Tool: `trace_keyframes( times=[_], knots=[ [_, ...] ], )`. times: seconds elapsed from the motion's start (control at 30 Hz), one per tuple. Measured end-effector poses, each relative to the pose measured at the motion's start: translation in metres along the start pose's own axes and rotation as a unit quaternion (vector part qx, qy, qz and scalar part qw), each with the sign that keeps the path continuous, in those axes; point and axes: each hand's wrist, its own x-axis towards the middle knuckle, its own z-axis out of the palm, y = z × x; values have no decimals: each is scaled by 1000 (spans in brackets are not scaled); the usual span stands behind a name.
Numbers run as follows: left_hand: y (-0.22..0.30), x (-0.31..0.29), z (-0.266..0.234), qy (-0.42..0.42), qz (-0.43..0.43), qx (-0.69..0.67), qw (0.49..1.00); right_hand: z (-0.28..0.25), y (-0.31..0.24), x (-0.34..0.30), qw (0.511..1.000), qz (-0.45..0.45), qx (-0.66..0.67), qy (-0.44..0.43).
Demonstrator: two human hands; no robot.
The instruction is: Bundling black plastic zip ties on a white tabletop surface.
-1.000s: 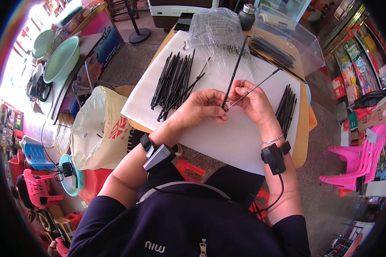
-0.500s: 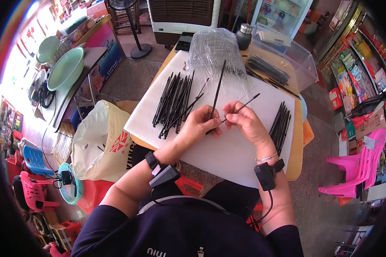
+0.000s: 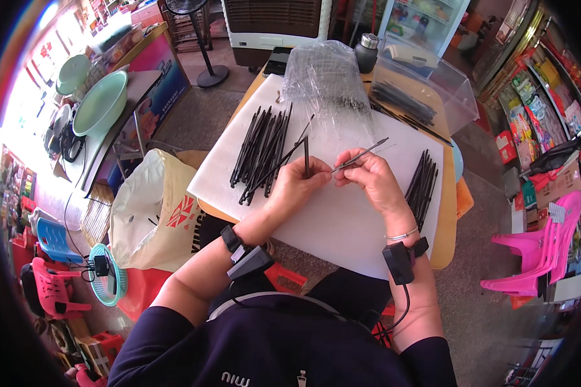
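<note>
My left hand (image 3: pixel 295 187) is closed on a thin black rod (image 3: pixel 306 157), which stands up from between the fingers. A second thin dark rod (image 3: pixel 370 153) is pinched in my right hand (image 3: pixel 370 182), slanting up to the right. The fingertips of both hands nearly meet over a white foam sheet (image 3: pixel 342 238). Left of them lies a loose pile of black rods (image 3: pixel 261 145), some crossing each other. A smaller bundle of black rods (image 3: pixel 422 187) lies at the sheet's right edge. What the rods are, I cannot tell.
Behind the hands sits a clear plastic bag (image 3: pixel 323 71) of thin strands. Near it stand a dark bottle (image 3: pixel 366 55), a phone (image 3: pixel 278 61) and a clear bin (image 3: pixel 455 97) holding more rods. A cream bag (image 3: pixel 145 219) is left of the table; pink chairs (image 3: pixel 542 248) stand right.
The rod in my left hand has tipped and now looks shorter above the fingers. My right hand's rod has shifted slightly, its upper end moving a little left and up.
</note>
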Motion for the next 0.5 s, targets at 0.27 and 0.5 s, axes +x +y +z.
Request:
trace_keyframes(
  times=[0.27,0.5],
  knots=[
    [7,0,2,-35,-13,-10,999,9,3,1,992,-49,-101,51],
    [1,4,6,-58,20,2,998,13,18,7,927,-104,-323,162]
  ],
)
